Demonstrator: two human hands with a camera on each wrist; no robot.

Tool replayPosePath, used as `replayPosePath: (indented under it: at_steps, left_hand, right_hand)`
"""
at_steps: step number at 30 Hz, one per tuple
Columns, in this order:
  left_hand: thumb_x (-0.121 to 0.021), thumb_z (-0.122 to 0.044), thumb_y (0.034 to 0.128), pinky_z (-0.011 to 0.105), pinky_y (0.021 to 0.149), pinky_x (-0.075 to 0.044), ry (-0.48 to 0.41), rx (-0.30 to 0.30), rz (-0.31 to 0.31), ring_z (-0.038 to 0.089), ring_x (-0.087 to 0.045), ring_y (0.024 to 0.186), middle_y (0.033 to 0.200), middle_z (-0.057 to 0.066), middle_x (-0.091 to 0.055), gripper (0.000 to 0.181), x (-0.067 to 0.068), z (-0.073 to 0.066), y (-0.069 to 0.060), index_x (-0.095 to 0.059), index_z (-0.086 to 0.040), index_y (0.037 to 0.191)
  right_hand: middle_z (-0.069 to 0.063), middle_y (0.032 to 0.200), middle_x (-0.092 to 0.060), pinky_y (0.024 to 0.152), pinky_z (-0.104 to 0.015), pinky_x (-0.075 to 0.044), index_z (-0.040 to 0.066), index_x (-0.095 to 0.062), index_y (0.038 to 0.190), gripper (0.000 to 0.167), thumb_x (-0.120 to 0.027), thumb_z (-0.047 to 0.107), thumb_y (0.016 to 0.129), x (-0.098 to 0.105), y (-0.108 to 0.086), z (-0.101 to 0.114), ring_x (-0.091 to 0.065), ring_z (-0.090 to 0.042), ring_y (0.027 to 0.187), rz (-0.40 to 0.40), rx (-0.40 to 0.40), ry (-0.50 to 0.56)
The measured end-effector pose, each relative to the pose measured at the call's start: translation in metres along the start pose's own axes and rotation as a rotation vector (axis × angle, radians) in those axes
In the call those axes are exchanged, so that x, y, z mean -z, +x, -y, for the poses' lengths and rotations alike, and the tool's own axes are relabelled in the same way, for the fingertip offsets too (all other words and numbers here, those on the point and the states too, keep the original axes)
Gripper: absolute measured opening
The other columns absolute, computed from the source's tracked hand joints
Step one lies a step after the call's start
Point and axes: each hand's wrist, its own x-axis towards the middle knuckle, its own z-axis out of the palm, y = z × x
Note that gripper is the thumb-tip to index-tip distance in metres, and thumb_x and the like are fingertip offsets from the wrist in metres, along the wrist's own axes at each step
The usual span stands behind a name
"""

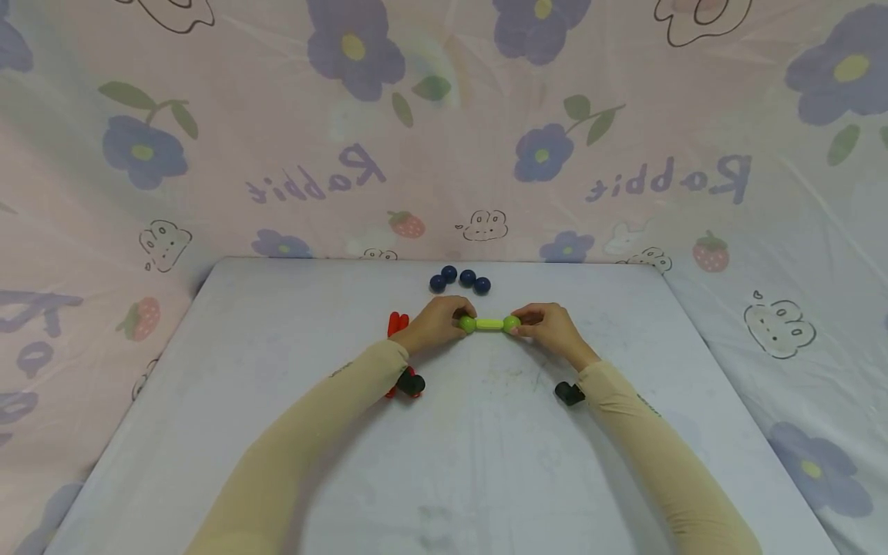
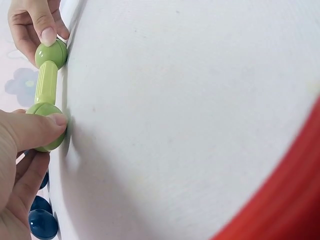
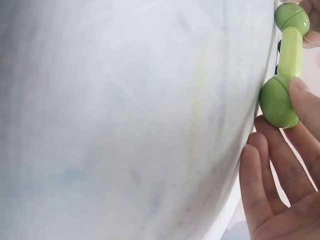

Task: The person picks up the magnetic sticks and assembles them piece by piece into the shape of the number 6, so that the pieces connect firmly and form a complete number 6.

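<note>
A short yellow-green ridged rod [image 1: 489,324] lies level between two green balls, one at each end. My left hand [image 1: 437,322] pinches the left green ball [image 2: 46,141] between thumb and fingers; the thumb lies across its top in the left wrist view. At the other end, my right hand [image 1: 553,330] grips the right green ball [image 3: 276,101], with the thumb on one side and fingertips on the other. The whole piece is held just at or over the white tabletop; contact with it cannot be made out.
Several dark blue balls [image 1: 468,278] sit near the table's back edge, behind the hands. Red rods [image 1: 394,324] lie partly hidden under the left forearm. A dark wrist camera [image 1: 570,393] hangs by the right sleeve. Patterned cloth [image 1: 444,139] surrounds the white table [image 1: 486,478].
</note>
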Motion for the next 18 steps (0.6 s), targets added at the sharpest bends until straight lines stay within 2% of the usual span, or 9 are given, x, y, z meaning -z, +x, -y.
replayPosePath:
  at_steps: [9,18]
  left_hand:
    - [-0.075,0.002,0.0832,0.029,0.099,-0.053,-0.006,0.0,0.0,0.015,-0.061,0.104,0.114,0.003,-0.068,0.034,0.0002,-0.0006,-0.0001,-0.065,-0.006,0.115]
    - [-0.078,-0.003,0.0824,0.03,0.104,-0.051,-0.043,0.045,-0.001,0.018,-0.061,0.118,0.126,0.005,-0.066,0.044,0.0076,-0.0018,-0.0047,-0.062,-0.009,0.124]
  right_hand:
    - [-0.011,0.114,-0.074,0.088,-0.041,-0.056,0.012,-0.071,0.119,0.038,-0.079,0.025,0.085,0.0002,0.0004,-0.0004,-0.069,-0.028,0.107,-0.002,0.015,-0.006]
    - [-0.012,0.114,-0.074,0.087,-0.04,-0.056,0.01,-0.071,0.119,0.038,-0.079,0.024,0.085,0.0006,-0.0003,-0.0003,-0.069,-0.028,0.105,-0.006,0.031,-0.02]
